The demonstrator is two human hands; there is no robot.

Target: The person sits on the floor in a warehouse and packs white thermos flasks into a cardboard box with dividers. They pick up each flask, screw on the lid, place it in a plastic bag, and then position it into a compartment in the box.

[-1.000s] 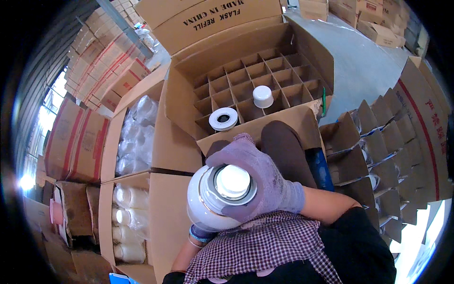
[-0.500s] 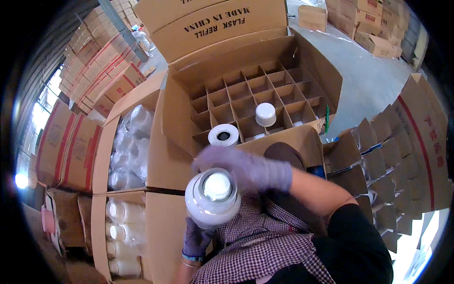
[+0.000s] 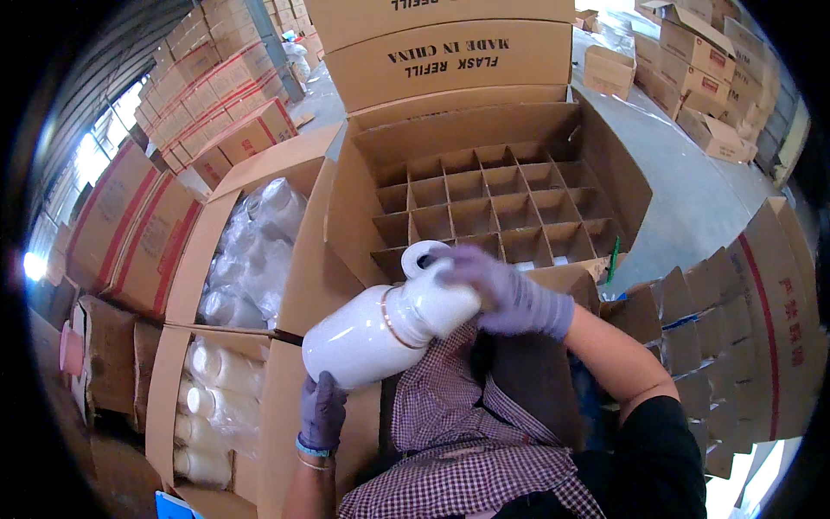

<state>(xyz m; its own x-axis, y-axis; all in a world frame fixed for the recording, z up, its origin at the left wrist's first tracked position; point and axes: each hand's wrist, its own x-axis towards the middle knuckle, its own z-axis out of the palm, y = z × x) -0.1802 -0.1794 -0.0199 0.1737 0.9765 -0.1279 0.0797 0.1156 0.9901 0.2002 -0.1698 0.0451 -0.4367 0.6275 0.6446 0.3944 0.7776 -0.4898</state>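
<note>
A glossy white vacuum flask [image 3: 359, 339] lies tilted in front of me, its base to the left and its top to the right. From below, my left hand [image 3: 322, 411], in a grey-purple glove, holds it near the base. My gloved right hand [image 3: 519, 296], blurred by motion, grips the white cup-shaped lid [image 3: 445, 303] at the top. A thin gold-coloured band rings the flask's shoulder. Just behind it, a white round piece with a dark centre [image 3: 424, 257] stands at the near edge of the divided carton [image 3: 346, 216], partly hidden.
On the left, one open carton [image 3: 216, 208] holds plastic-wrapped clear-looking items; a nearer one holds white bottles [image 3: 226, 368]. Cardboard dividers [image 3: 692, 320] stand at right. A green strip [image 3: 613, 259] hangs at the divided carton's corner. Stacked cartons [image 3: 233, 78] rise behind.
The flask has gone from upright to tilted, base leftward. The white cup-shaped lid that stood on the dividers is now in my right hand at the flask's top. My view has shifted.
</note>
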